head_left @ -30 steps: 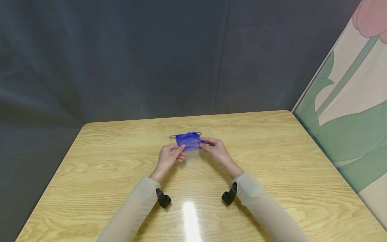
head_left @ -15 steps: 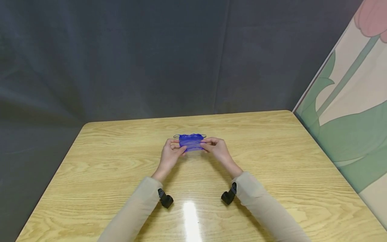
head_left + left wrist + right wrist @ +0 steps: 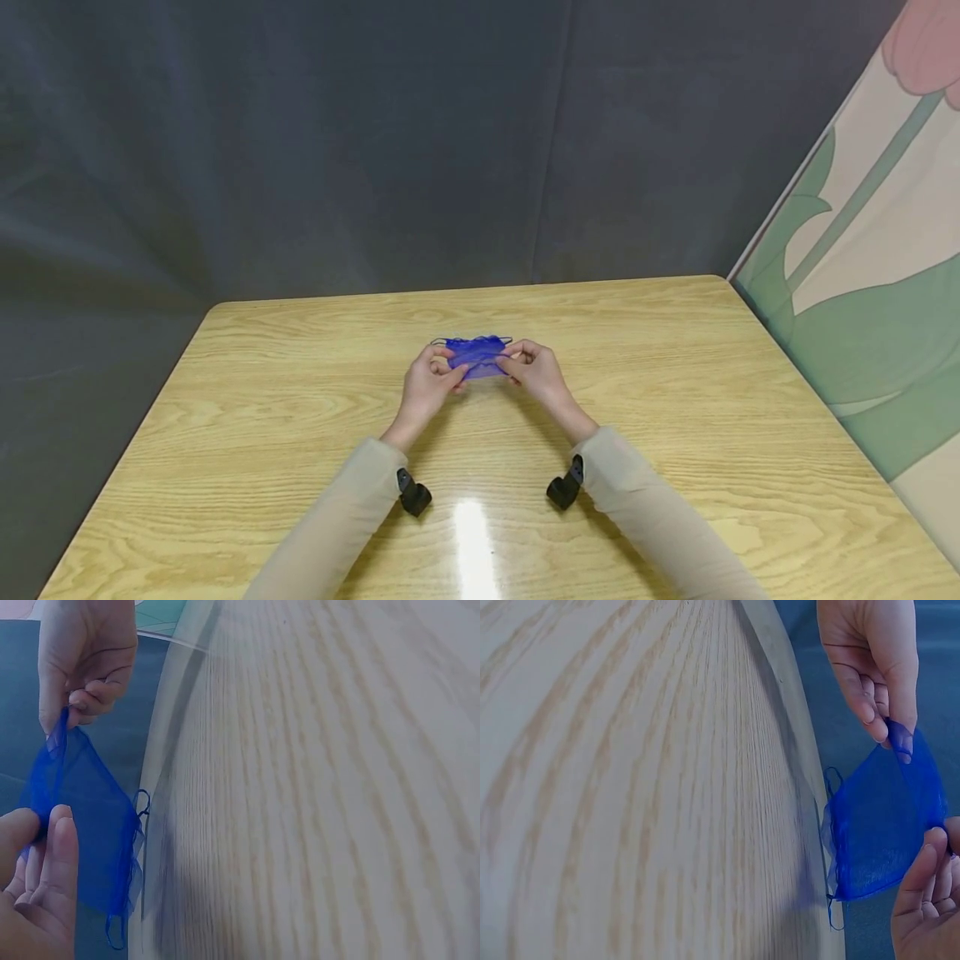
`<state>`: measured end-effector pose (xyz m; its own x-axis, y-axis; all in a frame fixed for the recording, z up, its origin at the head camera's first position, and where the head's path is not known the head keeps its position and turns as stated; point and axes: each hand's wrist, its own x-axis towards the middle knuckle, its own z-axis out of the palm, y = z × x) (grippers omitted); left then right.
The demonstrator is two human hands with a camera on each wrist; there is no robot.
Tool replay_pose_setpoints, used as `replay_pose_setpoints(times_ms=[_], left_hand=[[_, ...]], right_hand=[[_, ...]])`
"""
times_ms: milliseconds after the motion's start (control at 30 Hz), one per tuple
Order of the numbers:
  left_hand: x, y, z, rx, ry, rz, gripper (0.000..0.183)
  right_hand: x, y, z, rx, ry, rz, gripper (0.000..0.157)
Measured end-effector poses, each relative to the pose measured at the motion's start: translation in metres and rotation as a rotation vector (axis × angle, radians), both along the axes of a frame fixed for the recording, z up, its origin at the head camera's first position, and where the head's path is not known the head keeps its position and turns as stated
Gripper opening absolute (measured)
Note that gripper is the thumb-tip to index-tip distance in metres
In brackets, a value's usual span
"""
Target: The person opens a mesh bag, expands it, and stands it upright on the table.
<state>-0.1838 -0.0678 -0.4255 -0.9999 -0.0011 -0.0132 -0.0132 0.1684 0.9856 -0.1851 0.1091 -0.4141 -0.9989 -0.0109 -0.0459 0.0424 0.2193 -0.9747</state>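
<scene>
A small sheer blue organza drawstring pouch [image 3: 477, 350] is held up between both hands, above the far middle of the table. My left hand [image 3: 426, 385] pinches its near left corner between thumb and fingers. On the other side my right hand [image 3: 542, 377] pinches the near right corner. The gathered, ruffled end of the pouch [image 3: 105, 817] points away from me, with a dark cord loop at each side. In the right wrist view the sheer fabric of the pouch [image 3: 877, 817] hangs spread between the two hands, and nothing is visible inside it.
The wood-grain table [image 3: 300, 458] stretches around the hands, with a bright light reflection near its front. A dark curtain [image 3: 375, 150] hangs behind it. At the right stands a panel with a flower pattern [image 3: 885, 292]. Each sleeve carries a black wrist camera [image 3: 414, 497].
My left hand has shifted right and taken a new pinch, its index finger now up beside the pouch. The pouch has moved slightly right and nearer, and its near edge looks more creased.
</scene>
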Motion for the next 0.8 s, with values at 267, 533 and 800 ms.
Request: replay_pose_setpoints(times_ms=[267,533,800], left_hand=[[-0.001,0.001,-0.003,0.011,-0.014,-0.015,0.014],[-0.001,-0.002,0.001,0.134,-0.055,-0.079,0.022],[0.001,-0.005,0.002,0.107,-0.095,-0.113,0.033]], right_hand=[[0.001,-0.003,-0.005,0.009,0.144,0.004,0.009],[-0.004,0.001,-0.003,0.063,0.050,-0.036,0.017],[-0.005,0.009,-0.005,0.031,0.006,0.011,0.022]])
